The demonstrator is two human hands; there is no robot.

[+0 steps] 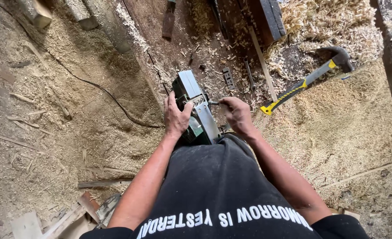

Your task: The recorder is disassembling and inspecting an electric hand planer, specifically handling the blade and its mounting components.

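Note:
A green and grey electric hand planer [195, 106] lies upturned on a dark wooden bench, its flat metal sole facing up. My left hand [176, 116] grips the planer's left side and holds it steady. My right hand [236, 113] is closed on a small metal tool [213, 102] whose tip meets the planer's right side near the blade drum. My black shirt hides the planer's near end.
A hammer [309, 79] with a yellow and black handle rests on wood shavings at the right. A spanner [248, 74] and small metal parts lie on the bench [160, 48]. A black cable [94, 84] crosses the sawdust-covered floor. Wood offcuts [76, 212] lie at the lower left.

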